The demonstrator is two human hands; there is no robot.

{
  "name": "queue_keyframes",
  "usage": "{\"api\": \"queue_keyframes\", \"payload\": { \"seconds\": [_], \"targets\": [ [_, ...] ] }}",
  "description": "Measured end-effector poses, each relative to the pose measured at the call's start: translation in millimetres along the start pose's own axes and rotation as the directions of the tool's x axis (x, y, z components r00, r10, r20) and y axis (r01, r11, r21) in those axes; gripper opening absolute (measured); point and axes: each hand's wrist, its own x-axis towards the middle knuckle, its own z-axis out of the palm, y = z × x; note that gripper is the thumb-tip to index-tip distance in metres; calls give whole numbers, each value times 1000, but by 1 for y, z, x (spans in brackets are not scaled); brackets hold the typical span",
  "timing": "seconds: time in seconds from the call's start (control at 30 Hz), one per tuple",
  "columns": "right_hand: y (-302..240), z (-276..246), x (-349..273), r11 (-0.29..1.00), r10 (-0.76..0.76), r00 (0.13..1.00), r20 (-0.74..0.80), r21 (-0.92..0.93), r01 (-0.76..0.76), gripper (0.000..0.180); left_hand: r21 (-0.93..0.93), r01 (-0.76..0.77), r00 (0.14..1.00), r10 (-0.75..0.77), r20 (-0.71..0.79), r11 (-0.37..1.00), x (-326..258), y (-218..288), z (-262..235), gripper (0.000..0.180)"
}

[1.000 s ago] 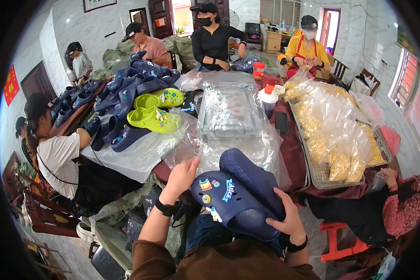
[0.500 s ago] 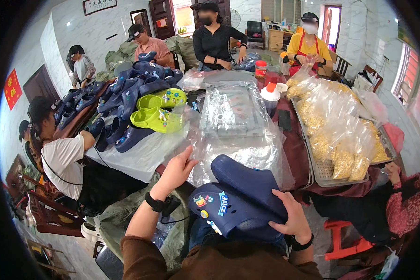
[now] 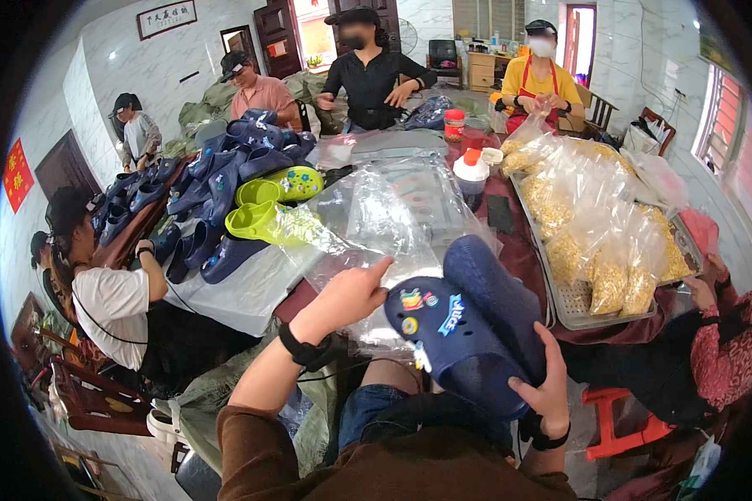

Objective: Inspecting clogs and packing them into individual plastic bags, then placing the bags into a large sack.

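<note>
My right hand grips a pair of navy clogs by the heel end, thumb on the near side. The clogs are nested side by side and tilted; colourful charms and a light-blue name charm dot the nearer upper. My left hand is at the near edge of a clear plastic bag, its index finger stretched out and thumb close to the clog's toe. The bag's film seems held by that hand; its lower fingers are hidden. The film bulges leftward over a lime-green clog.
A heap of navy clogs fills the table's left side. On the right, a metal tray bears bags of yellow pieces. A white bottle and red-lidded jar stand behind. Several people work around the table; a red stool is lower right.
The navy clogs have moved right and tipped upright in my right hand. My left hand has shifted right, toward the clog's toe. The bag's film has lifted and spread leftward.
</note>
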Motion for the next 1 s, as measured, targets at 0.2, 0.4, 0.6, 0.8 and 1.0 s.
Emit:
{"api": "queue_keyframes", "payload": {
  "seconds": [0.2,0.4,0.6,0.8,1.0],
  "targets": [
    [-5,-17,-5,965,-66,986,-153,-262,24,90,-254,2,999,-13,-44,967,47,11,47,54],
    [-13,1,-2,927,-69,986,-151,-376,8,91,-271,118,979,-157,-129,955,42,-2,87,61],
    [-10,34,-4,919,-84,996,-15,-387,72,93,-347,232,945,-295,-139,909,26,-22,90,63],
    [-19,53,11,944,-60,998,-10,-327,53,88,-456,271,921,-366,-131,847,18,-32,85,57],
    [-11,74,37,943,-178,975,-131,-306,131,95,-363,205,914,-311,-262,909,20,-33,81,54]
  ]
}}
